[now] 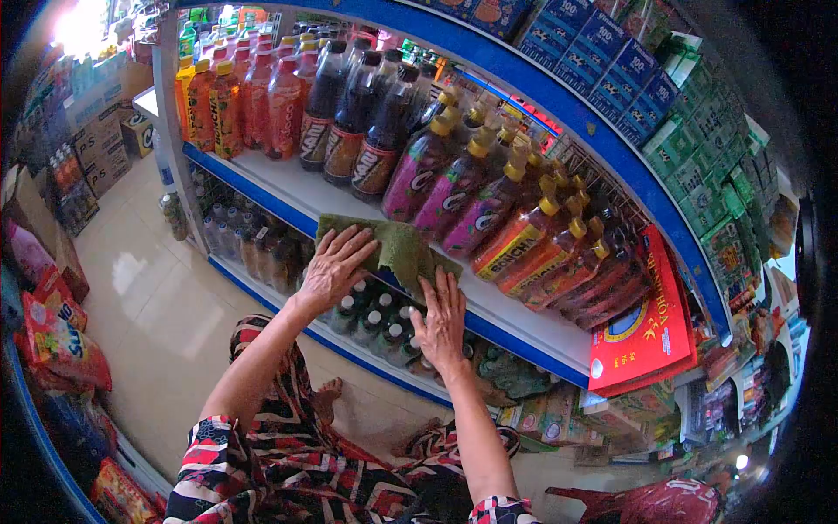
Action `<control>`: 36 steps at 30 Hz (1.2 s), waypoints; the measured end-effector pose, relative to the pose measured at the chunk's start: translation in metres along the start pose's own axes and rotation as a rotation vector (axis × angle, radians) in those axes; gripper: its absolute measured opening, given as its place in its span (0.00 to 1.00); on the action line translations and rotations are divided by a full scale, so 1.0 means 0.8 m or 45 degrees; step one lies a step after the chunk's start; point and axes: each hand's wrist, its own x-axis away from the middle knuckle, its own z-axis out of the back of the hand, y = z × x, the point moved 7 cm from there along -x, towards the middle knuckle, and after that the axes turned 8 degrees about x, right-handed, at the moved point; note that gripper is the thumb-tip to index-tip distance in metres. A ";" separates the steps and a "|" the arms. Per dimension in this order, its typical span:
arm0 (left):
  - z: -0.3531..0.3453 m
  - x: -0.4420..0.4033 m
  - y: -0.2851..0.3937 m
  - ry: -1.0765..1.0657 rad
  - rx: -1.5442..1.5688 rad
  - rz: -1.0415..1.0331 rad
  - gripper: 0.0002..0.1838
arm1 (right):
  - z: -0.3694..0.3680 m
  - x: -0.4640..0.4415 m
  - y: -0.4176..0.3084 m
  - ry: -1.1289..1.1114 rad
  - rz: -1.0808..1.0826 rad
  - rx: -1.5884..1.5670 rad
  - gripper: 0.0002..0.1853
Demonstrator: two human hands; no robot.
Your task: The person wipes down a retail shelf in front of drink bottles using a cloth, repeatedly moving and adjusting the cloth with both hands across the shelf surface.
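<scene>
A folded olive-green cloth (403,251) lies over the blue front edge of the shelf (297,199), just in front of the bottles. My left hand (336,269) rests on the cloth's left part, its fingers stretched out flat. At the cloth's right end my right hand (443,321) touches it with extended fingertips, thumb held apart. Closest behind the cloth stand purple-labelled bottles (441,196) with yellow caps. Dark bottles with brown labels (353,144) are left of them, and orange bottles with yellow-red labels (519,240) stand to the right.
Below, a lower shelf holds dark bottles with white caps (375,316). A red printed sheet (642,319) leans at the shelf's right end. Blue boxes (594,57) line the shelf above. Cartons (100,144) and snack packets (65,336) stand along the tiled floor (148,288) at left.
</scene>
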 end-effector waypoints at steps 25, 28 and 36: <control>0.048 -0.063 -0.059 -0.229 0.041 0.438 0.18 | -0.003 -0.053 0.071 0.024 -0.318 -0.005 0.22; 0.061 -0.079 -0.061 -0.173 -0.008 0.366 0.14 | 0.025 -0.055 0.079 0.130 -0.348 -0.156 0.13; 0.126 -0.169 -0.003 0.270 0.615 0.073 0.15 | 0.154 -0.077 0.119 0.380 -0.445 -0.583 0.12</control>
